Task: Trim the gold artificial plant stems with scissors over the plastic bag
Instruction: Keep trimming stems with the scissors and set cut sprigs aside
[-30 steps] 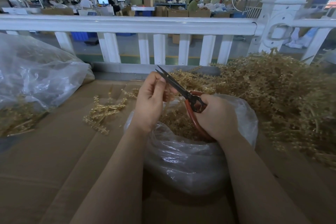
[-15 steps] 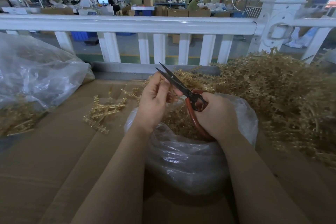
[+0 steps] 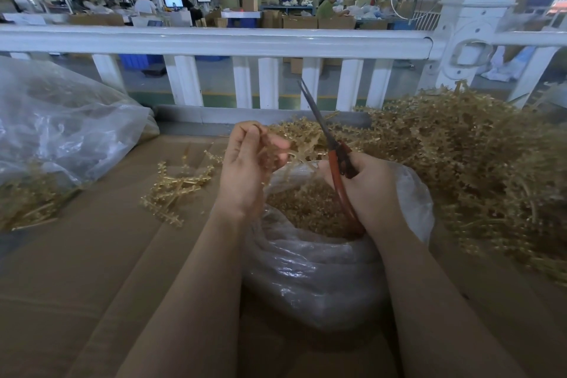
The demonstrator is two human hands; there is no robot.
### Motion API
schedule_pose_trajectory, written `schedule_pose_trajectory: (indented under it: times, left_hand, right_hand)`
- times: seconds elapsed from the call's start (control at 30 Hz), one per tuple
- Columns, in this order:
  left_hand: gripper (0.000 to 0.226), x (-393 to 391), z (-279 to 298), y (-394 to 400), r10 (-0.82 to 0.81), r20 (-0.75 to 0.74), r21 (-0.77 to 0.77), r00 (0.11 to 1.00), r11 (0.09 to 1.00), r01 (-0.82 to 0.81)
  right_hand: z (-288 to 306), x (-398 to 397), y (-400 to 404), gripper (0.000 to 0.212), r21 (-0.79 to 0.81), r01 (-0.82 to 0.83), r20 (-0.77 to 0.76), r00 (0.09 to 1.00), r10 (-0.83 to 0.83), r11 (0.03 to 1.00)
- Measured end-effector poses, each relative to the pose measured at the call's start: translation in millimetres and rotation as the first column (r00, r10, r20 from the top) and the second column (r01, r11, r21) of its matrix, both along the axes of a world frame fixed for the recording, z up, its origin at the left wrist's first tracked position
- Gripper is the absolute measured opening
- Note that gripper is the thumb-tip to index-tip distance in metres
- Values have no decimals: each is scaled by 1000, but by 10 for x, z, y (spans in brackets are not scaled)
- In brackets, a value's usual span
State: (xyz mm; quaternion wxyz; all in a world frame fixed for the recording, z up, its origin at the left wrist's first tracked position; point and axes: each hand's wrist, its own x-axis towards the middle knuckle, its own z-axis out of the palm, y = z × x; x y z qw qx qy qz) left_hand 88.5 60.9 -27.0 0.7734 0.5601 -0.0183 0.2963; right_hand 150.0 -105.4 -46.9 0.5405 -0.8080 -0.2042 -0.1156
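My left hand point(image 3: 248, 169) pinches a thin gold stem point(image 3: 267, 150) above the rim of the clear plastic bag point(image 3: 325, 273). Gold trimmings point(image 3: 306, 209) fill the bag's open mouth. My right hand point(image 3: 371, 190) grips red-handled scissors point(image 3: 334, 156), held over the bag; their dark blades lie together and point up and away, apart from the stem. A large heap of gold stems point(image 3: 460, 156) lies to the right and behind the bag.
A small pile of gold stems point(image 3: 175, 187) lies on the cardboard surface point(image 3: 92, 270) left of my hands. A big clear bag point(image 3: 61, 126) holding more stems sits at far left. A white railing point(image 3: 214, 43) runs along the back edge.
The scissors have swung away from my left hand, from pointing up-left at its fingers to nearly upright, and the blades have come together. My left hand still holds the stem.
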Motion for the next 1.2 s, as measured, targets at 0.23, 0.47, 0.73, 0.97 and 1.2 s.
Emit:
schedule_pose_trajectory:
  times: [0.23, 0.47, 0.73, 0.97, 1.2]
  left_hand:
    - [27, 7, 26, -10, -43, -12, -84, 999, 996, 42]
    - [33, 30, 21, -10, -173, -129, -101, 976, 982, 160]
    - [37, -5, 21, 41, -381, -100, -208, 919, 911, 355]
    - [54, -32, 34, 82, -467, -33, -190, 884, 871, 453]
    - [41, -11, 0, 97, -428, -25, -172, 903, 892, 418]
  right_hand:
    - [73, -6, -28, 20, 145, -115, -148, 980, 136, 983]
    - [127, -15, -86, 23, 427, -178, -160, 950, 269, 886]
    - [102, -3, -152, 26, 480, -204, -117, 949, 292, 853]
    - [112, -18, -151, 26, 483, -182, -133, 952, 277, 857]
    - [96, 0, -153, 28, 506, -180, -132, 950, 283, 843]
